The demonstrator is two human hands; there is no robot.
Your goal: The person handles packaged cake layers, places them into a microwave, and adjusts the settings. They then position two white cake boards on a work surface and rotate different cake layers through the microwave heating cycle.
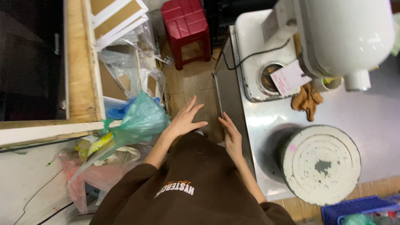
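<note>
From the head view, both hands hang empty in the middle of the frame, above a brown sweatshirt. The left hand (186, 118) has its grip wide, fingers spread flat and holding nothing, just beside a green plastic bag (139, 121) at centre left. The right hand (231, 136) is also flat with its fingers straight and together, its grip slack and empty, resting at the near edge of the steel desk (266, 125) that fills the right half of the frame.

The desk edge is a thin, shiny metal lip, dull grey and smudged, running up toward the top centre. On the desk, lower right, sits a round white disc (320, 164) with worn ringed grooves and chipped paint. Above it, at upper right, stands a white mixer (333, 37) with a brown rag (307, 100) near its base. A red plastic stool (186, 25) stands on the floor at top centre.
</note>
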